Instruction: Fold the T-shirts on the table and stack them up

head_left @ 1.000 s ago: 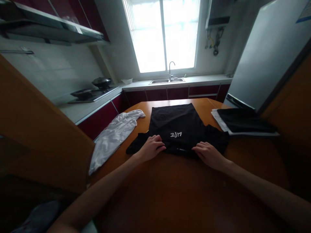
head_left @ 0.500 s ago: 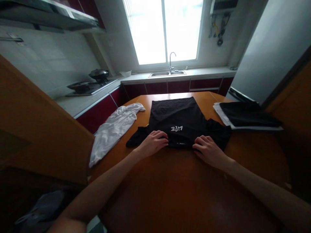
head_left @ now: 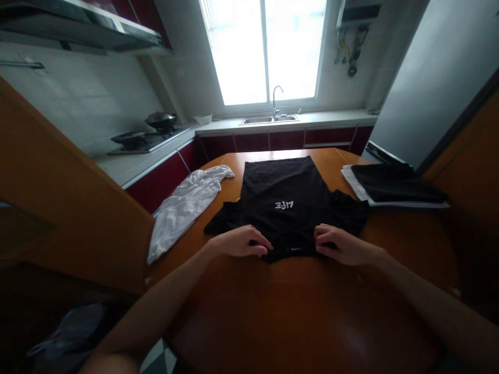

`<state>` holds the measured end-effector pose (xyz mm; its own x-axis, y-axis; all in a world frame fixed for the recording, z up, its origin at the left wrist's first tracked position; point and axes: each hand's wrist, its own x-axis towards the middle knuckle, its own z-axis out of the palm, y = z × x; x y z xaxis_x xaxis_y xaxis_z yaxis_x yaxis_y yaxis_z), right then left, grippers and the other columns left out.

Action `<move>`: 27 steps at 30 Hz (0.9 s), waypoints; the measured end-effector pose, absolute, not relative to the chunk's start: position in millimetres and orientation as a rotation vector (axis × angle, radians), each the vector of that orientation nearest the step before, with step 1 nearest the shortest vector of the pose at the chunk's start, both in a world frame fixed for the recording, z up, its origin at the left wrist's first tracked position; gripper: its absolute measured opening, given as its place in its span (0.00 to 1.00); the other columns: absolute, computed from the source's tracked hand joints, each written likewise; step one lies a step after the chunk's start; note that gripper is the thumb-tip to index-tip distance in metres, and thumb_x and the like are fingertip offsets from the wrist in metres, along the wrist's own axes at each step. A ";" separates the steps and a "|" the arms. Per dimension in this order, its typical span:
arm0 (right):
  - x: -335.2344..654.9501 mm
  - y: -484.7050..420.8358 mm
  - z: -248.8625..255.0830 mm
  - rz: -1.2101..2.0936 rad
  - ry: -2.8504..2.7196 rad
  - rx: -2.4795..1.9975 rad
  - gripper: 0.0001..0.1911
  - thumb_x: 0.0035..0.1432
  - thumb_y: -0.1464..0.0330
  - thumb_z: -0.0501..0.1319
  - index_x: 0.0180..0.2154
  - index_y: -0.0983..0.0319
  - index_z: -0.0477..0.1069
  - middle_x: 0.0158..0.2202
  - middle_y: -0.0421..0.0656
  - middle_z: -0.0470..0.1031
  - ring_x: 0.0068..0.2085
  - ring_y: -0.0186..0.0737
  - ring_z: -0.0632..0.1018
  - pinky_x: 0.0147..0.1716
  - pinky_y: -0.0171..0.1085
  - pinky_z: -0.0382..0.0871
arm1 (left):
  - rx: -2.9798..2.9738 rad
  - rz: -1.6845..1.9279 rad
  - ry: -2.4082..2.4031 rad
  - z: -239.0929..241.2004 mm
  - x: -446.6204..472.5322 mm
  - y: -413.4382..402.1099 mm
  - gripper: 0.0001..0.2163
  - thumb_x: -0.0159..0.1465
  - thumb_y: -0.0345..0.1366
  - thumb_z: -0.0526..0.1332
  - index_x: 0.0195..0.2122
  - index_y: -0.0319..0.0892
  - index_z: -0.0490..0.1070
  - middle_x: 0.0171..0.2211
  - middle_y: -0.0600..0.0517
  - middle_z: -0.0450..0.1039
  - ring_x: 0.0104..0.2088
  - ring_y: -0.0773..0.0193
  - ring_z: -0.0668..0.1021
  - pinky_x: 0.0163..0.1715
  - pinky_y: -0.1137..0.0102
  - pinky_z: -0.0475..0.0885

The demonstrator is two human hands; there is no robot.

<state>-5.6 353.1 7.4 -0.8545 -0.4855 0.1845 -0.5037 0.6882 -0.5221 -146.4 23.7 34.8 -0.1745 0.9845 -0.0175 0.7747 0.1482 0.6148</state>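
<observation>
A black T-shirt (head_left: 286,195) with small white lettering lies spread on the round wooden table (head_left: 296,311), its collar end toward me. My left hand (head_left: 239,242) pinches the near edge of the shirt on the left of the collar. My right hand (head_left: 343,245) grips the same edge on the right. Both hands have their fingers curled onto the cloth. The shirt's sleeves stick out to either side.
A crumpled white garment (head_left: 183,208) hangs over the table's left edge. A folded black and white stack (head_left: 393,186) sits at the right, beside a grey fridge (head_left: 432,83). Behind are a counter, a sink (head_left: 268,119), a stove with pans (head_left: 146,135) and a bright window.
Both hands have slid toward me along the shirt and now grip its near edge, which has been pulled slightly closer. The view has shifted a little.
</observation>
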 end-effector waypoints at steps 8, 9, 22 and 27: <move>-37.7 365.0 -36.4 0.596 -2.663 0.403 0.22 0.69 0.64 0.54 0.62 0.57 0.68 0.61 0.52 0.69 0.61 0.52 0.70 0.61 0.54 0.64 | 1.411 0.892 2.802 1.5 -183.8 24.7 0.14 0.70 0.41 0.58 0.53 0.44 0.76 0.51 0.46 0.77 0.52 0.55 0.78 0.55 0.62 0.71; -39.1 366.6 -40.8 0.532 -2.715 0.391 0.24 0.68 0.62 0.56 0.64 0.57 0.66 0.65 0.52 0.65 0.64 0.54 0.67 0.62 0.56 0.62 | 1.344 0.871 2.870 1.9 -192.6 18.3 0.15 0.70 0.41 0.58 0.54 0.44 0.76 0.53 0.46 0.77 0.53 0.54 0.77 0.56 0.62 0.70; -44.3 377.3 -53.6 0.480 -2.659 0.242 0.23 0.69 0.58 0.53 0.60 0.57 0.70 0.64 0.53 0.68 0.65 0.56 0.67 0.63 0.58 0.63 | 0.285 0.696 2.895 11.9 -253.5 -69.2 0.14 0.47 0.45 0.71 0.28 0.42 0.73 0.26 0.51 0.76 0.32 0.55 0.78 0.28 0.70 0.68; -45.7 378.2 -66.4 0.408 -2.710 0.232 0.23 0.68 0.57 0.54 0.60 0.55 0.70 0.64 0.51 0.68 0.65 0.58 0.67 0.61 0.63 0.61 | 0.351 0.872 2.691 11.6 -241.6 -56.6 0.09 0.46 0.38 0.68 0.27 0.42 0.72 0.23 0.55 0.72 0.27 0.61 0.75 0.24 0.72 0.66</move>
